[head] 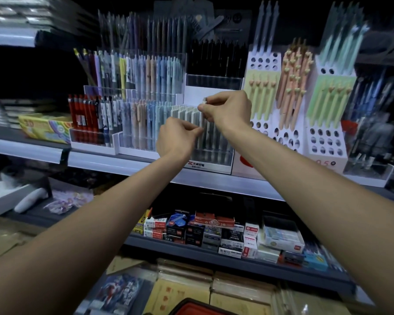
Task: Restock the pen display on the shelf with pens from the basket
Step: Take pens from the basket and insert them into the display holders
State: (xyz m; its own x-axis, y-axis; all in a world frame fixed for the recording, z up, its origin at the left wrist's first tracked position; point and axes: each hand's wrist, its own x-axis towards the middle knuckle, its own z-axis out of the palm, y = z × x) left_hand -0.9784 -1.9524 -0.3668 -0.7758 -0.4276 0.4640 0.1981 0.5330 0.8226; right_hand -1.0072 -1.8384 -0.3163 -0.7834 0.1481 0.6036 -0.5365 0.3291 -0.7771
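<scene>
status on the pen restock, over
Right hand pinching top of pale pen, left hand pinching its shaft. Pen upright at the grey-pen display, seating unclear. Nothing seen in the way.

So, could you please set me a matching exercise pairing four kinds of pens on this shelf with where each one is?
Things:
1 red plastic pens
2 slim black pens
3 peach heart-topped pens
4 pale grey pen

Places:
A pinched by the left hand and right hand
B in a white holed stand
C beside the yellow cardboard box
D on the tier above both hands

Pairs: 1-C, 2-D, 3-B, 4-A.
</scene>
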